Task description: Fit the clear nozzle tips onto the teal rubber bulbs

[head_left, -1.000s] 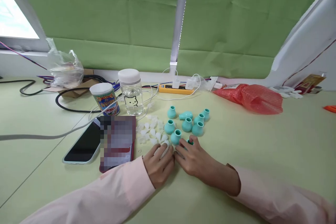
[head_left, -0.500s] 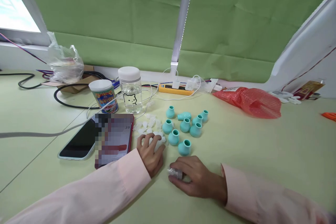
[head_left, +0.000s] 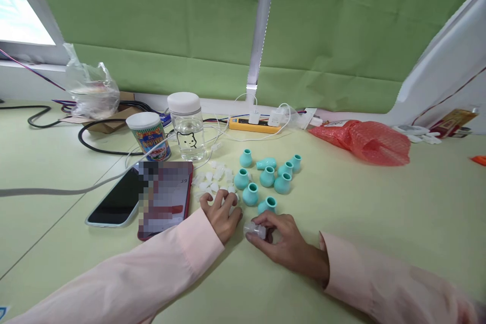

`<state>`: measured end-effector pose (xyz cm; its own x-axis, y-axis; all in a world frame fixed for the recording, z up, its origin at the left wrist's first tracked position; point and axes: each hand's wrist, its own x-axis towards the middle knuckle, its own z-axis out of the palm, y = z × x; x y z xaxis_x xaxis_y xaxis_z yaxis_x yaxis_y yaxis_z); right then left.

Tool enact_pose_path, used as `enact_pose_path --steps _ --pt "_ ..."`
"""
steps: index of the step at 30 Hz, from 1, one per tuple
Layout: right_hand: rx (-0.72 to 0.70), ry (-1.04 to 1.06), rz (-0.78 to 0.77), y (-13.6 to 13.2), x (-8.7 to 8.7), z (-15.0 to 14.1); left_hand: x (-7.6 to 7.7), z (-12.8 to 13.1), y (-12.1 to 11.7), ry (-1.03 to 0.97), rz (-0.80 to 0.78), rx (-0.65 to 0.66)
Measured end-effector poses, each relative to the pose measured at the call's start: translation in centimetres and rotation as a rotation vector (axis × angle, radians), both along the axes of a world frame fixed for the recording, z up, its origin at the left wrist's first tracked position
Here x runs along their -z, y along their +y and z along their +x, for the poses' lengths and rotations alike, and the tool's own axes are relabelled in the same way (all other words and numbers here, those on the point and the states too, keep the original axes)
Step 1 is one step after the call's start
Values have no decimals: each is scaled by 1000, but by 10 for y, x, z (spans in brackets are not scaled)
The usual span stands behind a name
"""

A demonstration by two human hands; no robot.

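Observation:
My right hand [head_left: 279,235] grips a small clear plastic cylinder [head_left: 254,230] between thumb and fingers, lying sideways just above the table. My left hand [head_left: 223,215] has its fingers bent and apart, with the fingertips down at the near edge of a pile of small translucent white plastic pieces [head_left: 208,176]. What lies under those fingertips is partly hidden. Beyond my right hand stand several turquoise bulb-shaped pieces with open necks [head_left: 250,194]; the nearest turquoise piece [head_left: 268,205] is close to my right fingers. One turquoise piece [head_left: 266,163] lies on its side.
Two phones, a dark-screened one [head_left: 114,202] and a red-cased one [head_left: 167,212], lie left of the pile. Behind them stand a noodle cup [head_left: 152,136] and a water bottle [head_left: 189,129]. Cables run to a yellow power strip [head_left: 243,125]. Red bubble wrap [head_left: 368,142] lies right.
My right hand has moved slightly up and away from me with the clear cylinder, nearer the closest turquoise piece. My left hand has shifted slightly right at the white pieces.

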<state>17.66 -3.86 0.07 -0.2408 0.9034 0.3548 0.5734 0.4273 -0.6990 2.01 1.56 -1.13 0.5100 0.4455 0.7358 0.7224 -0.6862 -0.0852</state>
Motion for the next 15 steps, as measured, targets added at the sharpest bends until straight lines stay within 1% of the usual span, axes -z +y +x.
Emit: enact_pose_path --steps 2,5,7,9,13,15 --pt "12 9 -23 0 2 0 0 -2 -1 -24 7 26" --pt "-1 2 -16 2 3 1 -2 -5 0 -67 14 53" --pt "-8 -5 -4 3 3 1 -4 -7 2 -128 -18 107" --pt "-8 1 -12 3 3 1 -7 -10 3 -209 -84 201" --pt "-33 76 -99 3 2 0 -8 -12 2 -334 -256 491" --pt "-43 119 -138 3 1 0 -7 -11 0 -365 -314 578"
